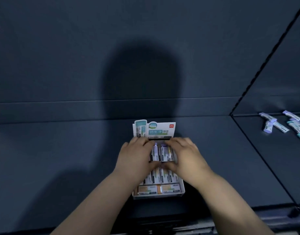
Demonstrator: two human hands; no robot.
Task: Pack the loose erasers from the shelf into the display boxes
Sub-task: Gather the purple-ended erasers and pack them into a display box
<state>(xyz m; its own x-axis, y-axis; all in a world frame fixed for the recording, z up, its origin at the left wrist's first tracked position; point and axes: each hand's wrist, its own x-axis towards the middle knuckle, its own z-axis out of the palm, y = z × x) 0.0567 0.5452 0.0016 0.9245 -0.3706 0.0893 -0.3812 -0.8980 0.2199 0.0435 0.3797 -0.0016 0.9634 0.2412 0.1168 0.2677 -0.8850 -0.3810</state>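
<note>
A white display box (pixel 158 195) stands on the dark shelf in front of me, its printed header card (pixel 154 130) upright at the back. Rows of wrapped erasers (pixel 160 178) fill it. My left hand (pixel 135 157) and my right hand (pixel 186 156) are both over the box's back part, fingers and thumbs curled round a small cluster of upright erasers (pixel 160 154) between them. Which erasers each hand touches is partly hidden. Several loose erasers (pixel 281 125) lie scattered on the shelf at the far right.
The shelf surface (pixel 61 158) is dark blue with a back wall behind it. A black divider line (pixel 264 160) runs diagonally between the box and the loose erasers. The shelf's front edge (pixel 247 216) is near the bottom.
</note>
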